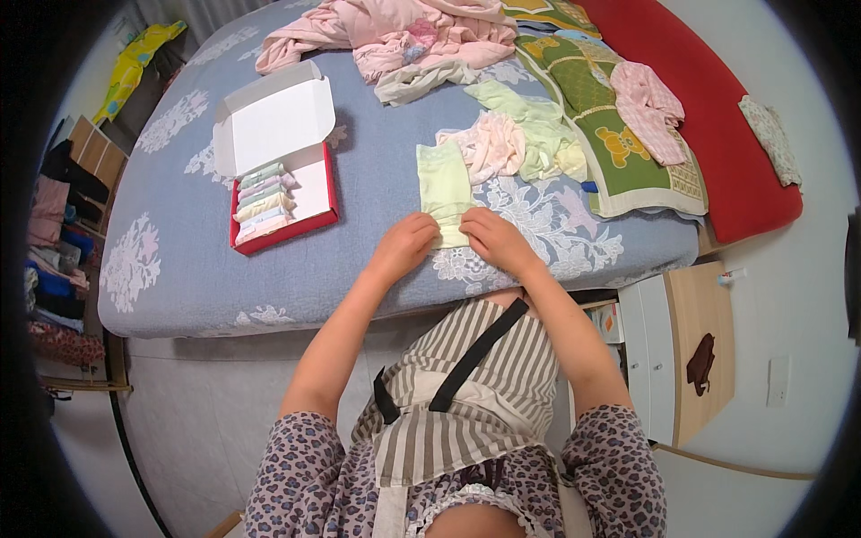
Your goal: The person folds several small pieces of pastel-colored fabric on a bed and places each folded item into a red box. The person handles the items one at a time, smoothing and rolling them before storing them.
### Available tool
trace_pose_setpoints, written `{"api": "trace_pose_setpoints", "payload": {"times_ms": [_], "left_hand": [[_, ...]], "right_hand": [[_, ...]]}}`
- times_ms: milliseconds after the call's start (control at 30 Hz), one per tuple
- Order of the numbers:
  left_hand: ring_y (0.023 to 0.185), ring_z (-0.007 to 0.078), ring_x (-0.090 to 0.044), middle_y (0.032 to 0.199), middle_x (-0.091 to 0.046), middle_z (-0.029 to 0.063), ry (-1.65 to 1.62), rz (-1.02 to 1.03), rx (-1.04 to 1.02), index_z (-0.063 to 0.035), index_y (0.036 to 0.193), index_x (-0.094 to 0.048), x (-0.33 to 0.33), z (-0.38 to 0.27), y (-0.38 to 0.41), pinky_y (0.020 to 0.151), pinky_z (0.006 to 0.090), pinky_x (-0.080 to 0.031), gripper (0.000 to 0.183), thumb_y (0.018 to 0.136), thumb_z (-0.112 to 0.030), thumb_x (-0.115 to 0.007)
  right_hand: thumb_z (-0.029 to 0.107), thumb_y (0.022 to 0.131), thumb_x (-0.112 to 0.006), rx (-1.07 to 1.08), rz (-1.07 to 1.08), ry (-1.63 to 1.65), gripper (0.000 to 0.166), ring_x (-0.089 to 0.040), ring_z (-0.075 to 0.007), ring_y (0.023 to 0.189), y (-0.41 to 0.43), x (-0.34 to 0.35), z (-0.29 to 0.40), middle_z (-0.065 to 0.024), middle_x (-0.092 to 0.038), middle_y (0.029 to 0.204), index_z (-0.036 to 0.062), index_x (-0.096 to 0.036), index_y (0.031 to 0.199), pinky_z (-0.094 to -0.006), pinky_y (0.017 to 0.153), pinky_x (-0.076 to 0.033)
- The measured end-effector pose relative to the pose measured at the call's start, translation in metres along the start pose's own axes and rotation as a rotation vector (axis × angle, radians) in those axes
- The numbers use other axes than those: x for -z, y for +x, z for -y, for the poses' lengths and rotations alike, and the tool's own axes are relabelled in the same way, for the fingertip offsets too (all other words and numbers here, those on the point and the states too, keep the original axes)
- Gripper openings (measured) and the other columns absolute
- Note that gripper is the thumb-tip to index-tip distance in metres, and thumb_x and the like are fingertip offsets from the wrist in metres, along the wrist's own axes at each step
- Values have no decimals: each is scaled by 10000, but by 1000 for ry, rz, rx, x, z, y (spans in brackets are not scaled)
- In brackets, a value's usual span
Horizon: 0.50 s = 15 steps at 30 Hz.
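Note:
A pale green-yellow cloth garment (444, 175) lies in a narrow strip on the blue floral bedspread (377, 175). My left hand (409, 245) pinches its near end at the left edge, and my right hand (496, 241) grips the same end at the right edge. Creases run across the fabric between the two hands. Left of them stands an open red and white cardboard box (286, 233), its lid tipped back. Several small rolled garments (262, 204) in pastel colours fill the box's left part in a row; white bottom shows on the right.
Crumpled pale pink (494, 144) and light green garments (535, 131) lie just beyond my right hand. Pink clothing (403, 37) is heaped at the back. A green bear-patterned blanket (605, 134) bears a pink checked garment (649, 111). A bedside cabinet (662, 356) stands at the right.

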<state>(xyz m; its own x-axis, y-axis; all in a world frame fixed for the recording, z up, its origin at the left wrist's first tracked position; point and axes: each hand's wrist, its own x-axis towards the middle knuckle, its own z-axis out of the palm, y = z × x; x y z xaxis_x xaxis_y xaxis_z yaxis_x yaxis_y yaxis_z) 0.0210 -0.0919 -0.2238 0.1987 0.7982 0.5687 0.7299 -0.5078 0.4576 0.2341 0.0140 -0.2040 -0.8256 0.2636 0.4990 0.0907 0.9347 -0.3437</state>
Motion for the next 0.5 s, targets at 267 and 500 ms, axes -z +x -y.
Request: {"api": "trace_pose_setpoints", "payload": {"times_ms": [267, 500], "left_hand": [[1045, 324, -590, 1039, -621, 141, 20, 6, -3, -27, 1002, -599, 12, -18, 2, 1043, 475, -410, 325, 691, -56, -685], [1011, 297, -600, 995, -617, 100, 173, -45, 103, -62, 978, -613, -7, -13, -3, 1041, 477, -408, 273, 719, -66, -700]], "right_hand": [[66, 701, -694, 10, -45, 31, 366, -602, -288, 1040, -5, 8, 5, -118, -619, 1114, 20, -626, 1058, -371, 886, -515], [59, 695, -689, -97, -138, 73, 297, -596, -294, 981, -2, -9, 2, -108, -632, 1029, 17, -634, 984, -374, 862, -501]]}}
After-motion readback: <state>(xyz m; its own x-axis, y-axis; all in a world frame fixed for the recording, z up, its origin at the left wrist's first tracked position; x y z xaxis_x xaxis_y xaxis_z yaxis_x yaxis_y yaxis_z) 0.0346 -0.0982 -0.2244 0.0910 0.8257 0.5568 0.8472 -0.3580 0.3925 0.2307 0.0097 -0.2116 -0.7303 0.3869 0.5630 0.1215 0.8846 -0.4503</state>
